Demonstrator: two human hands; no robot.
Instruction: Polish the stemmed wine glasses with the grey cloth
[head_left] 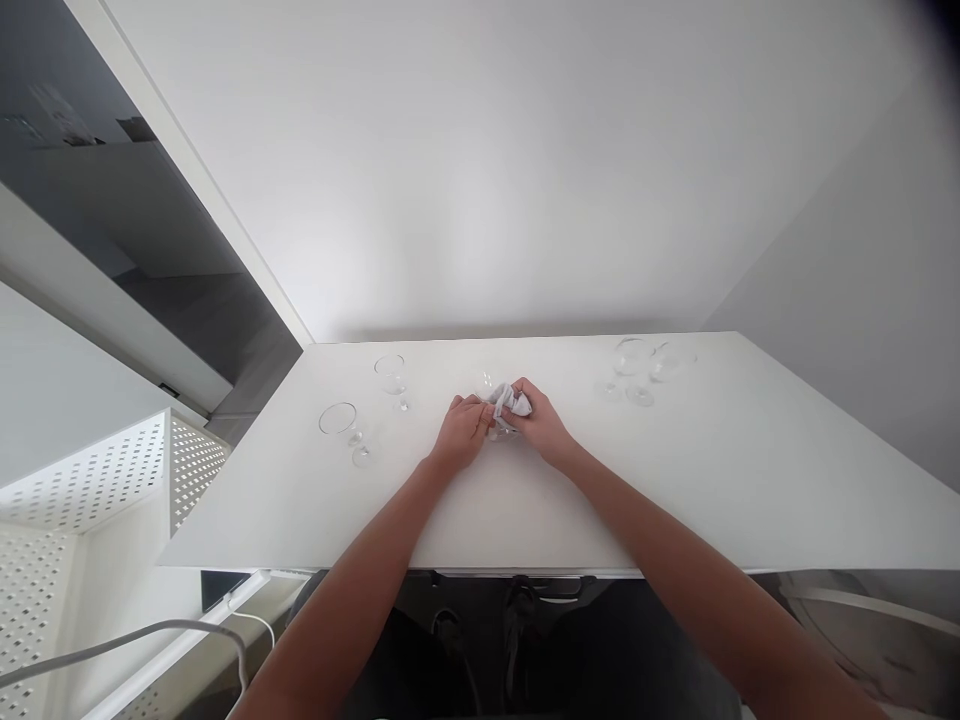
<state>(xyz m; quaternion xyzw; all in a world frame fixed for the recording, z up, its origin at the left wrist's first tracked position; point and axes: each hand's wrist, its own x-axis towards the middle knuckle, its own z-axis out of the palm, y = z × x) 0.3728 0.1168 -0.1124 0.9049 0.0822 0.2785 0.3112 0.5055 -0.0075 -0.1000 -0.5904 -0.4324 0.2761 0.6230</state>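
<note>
The wine glasses (631, 358) are glossy clear glass, the cloth (511, 400) matt fabric, the tabletop (300, 510) smooth.

Bright, soft light leaves pale glare on the wall (465, 200) and faint shadow behind the table (675, 480), while wide-angle distortion stretches the edges.

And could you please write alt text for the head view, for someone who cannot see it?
A person's bare right hand holds a crumpled white cloth at a partly hidden clear glass, the bare left hand close beside it, over a white table. Two clear stemmed glasses stand toward the left, two more toward the right.
</note>
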